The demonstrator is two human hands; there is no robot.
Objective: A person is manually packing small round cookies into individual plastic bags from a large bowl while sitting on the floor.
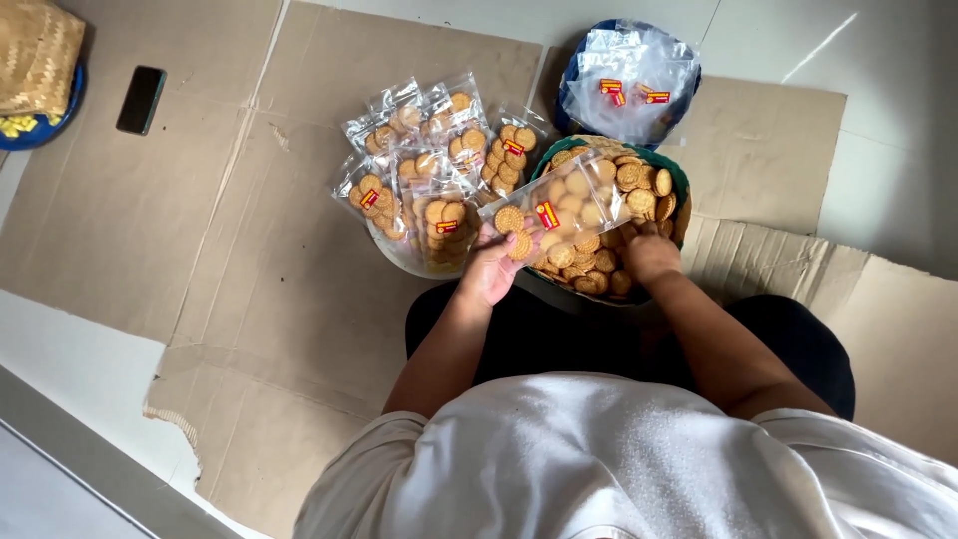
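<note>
Together, two hands (pixel 489 268) (pixel 651 255) fill one clear bag (pixel 559 205) beside seven packed bags (pixel 429 165).

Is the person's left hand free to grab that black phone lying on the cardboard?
Probably not as things stand: the left hand holds a clear bag of biscuits, and the phone lies far off to its left, though only bare cardboard lies between.

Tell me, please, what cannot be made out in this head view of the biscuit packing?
- Right hand fingertips: buried among loose biscuits in the green bowl.
- Left hand palm: turned away, holding the clear bag.
- Label print: too small.
- Blue dish: cut off by the frame edge, covered by a woven mat.
</note>
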